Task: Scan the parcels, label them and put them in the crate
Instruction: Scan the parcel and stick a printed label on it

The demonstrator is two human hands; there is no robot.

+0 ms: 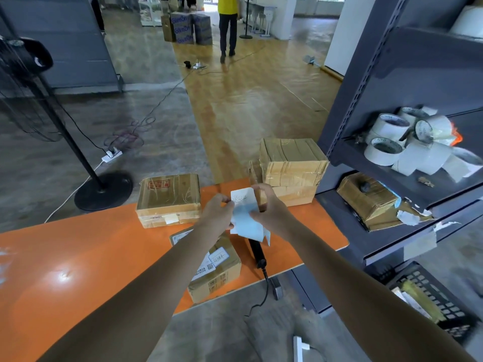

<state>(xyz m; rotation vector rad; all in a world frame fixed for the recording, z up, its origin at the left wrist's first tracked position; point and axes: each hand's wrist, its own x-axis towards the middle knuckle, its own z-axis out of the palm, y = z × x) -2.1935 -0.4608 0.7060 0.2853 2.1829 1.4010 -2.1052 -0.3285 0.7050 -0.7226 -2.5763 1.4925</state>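
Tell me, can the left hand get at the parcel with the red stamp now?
Probably yes: that parcel lies just left of the left hand with nothing between, but the hand pinches the label.

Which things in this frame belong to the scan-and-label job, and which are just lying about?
Job: label, pinched by left hand and right hand; left parcel; near parcel; stacked parcels; scanner; crate.
Lying about: tape rolls; torn box on the shelf; fan; power strip.
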